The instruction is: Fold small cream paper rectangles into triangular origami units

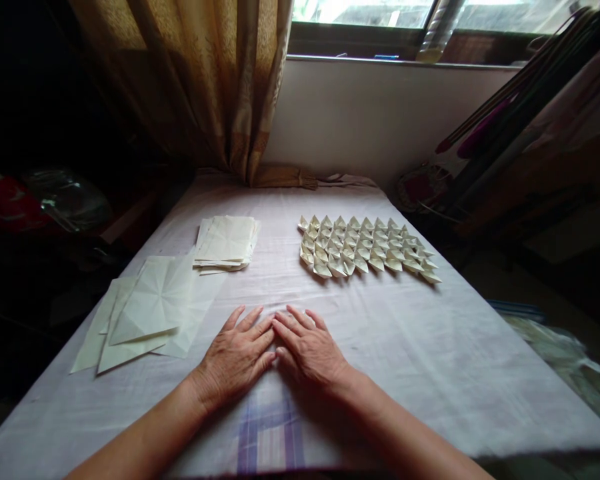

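My left hand (240, 353) lies palm down on the cloth-covered table (405, 373), fingers spread, holding nothing. Beside it my right hand (307, 347) rests the same way, its fingertips touching those of the left. Beyond and to the right stand several rows of small folded paper boats (365, 247), set close together. A neat stack of pale paper squares (225, 240) sits beyond my left hand. Nearer on the left, several larger creased paper sheets (147, 303) overlap loosely, with fold lines radiating from the middle of the top one.
A gold curtain (205, 80) hangs at the back left, its hem on the table's far edge. Behind the table are a white wall (350, 120) and a window (370, 13). Plastic bags (555, 347) lie low past the right edge; a clear container (67, 200) stands at left.
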`<control>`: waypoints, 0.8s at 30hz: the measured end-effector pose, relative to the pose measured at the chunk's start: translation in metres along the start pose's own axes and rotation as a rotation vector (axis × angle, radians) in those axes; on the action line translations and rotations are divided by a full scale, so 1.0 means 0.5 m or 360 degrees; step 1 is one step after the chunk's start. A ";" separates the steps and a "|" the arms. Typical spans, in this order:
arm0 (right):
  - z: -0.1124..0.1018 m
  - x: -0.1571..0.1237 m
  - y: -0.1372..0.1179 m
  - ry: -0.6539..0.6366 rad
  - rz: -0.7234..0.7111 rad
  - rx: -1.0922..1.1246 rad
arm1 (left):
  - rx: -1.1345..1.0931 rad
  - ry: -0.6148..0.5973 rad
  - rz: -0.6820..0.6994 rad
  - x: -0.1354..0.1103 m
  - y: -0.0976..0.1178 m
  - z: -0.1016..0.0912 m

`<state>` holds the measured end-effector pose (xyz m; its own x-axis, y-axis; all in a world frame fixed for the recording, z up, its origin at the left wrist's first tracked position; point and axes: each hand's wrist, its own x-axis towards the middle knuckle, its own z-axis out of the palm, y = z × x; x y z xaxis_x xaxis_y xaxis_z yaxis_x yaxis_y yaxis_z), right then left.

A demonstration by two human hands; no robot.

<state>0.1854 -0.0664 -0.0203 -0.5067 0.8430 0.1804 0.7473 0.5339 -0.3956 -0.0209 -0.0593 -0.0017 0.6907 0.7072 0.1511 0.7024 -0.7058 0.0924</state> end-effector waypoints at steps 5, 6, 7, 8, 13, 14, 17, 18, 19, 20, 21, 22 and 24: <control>-0.008 -0.032 0.010 -0.0229 0.0082 -0.0082 | -0.0009 0.0005 -0.0001 -0.004 -0.004 0.004; -0.012 -0.036 0.017 -0.0225 0.0108 -0.0101 | -0.0011 -0.0001 -0.0004 -0.005 -0.005 0.005; -0.016 -0.040 0.022 -0.0213 0.0137 -0.0121 | -0.0012 -0.0006 -0.0003 -0.005 -0.006 0.006; -0.019 -0.042 0.026 -0.0198 0.0169 -0.0140 | -0.0013 -0.0007 -0.0002 -0.006 -0.007 0.005; -0.019 -0.046 0.024 -0.0166 0.0283 -0.0169 | -0.0026 0.0027 -0.0030 0.002 -0.001 -0.002; -0.017 -0.046 0.022 -0.0158 0.0293 -0.0166 | -0.0037 0.0039 -0.0044 0.006 0.001 -0.004; -0.012 -0.050 0.022 -0.0094 0.0341 -0.0186 | -0.0097 0.0106 -0.0131 0.026 0.009 -0.005; -0.011 -0.051 0.023 -0.0062 0.0358 -0.0199 | -0.0123 0.0128 -0.0180 0.034 0.011 -0.003; -0.009 -0.052 0.026 -0.0025 0.0370 -0.0210 | -0.0150 0.0139 -0.0237 0.042 0.013 -0.001; -0.008 -0.053 0.028 0.0014 0.0373 -0.0216 | -0.0177 0.0143 -0.0297 0.050 0.014 0.003; -0.006 -0.054 0.031 0.0055 0.0369 -0.0214 | -0.0205 0.0163 -0.0374 0.056 0.016 0.006; -0.004 -0.054 0.035 0.0104 0.0363 -0.0202 | -0.0234 0.0184 -0.0438 0.061 0.017 0.010; 0.000 -0.052 0.043 0.0232 0.0361 -0.0149 | -0.0292 0.0227 -0.0502 0.066 0.020 0.018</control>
<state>0.2149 -0.0768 -0.0335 -0.2598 0.9386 0.2269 0.8746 0.3283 -0.3569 0.0103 -0.0425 -0.0047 0.4059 0.8868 0.2209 0.8251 -0.4595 0.3288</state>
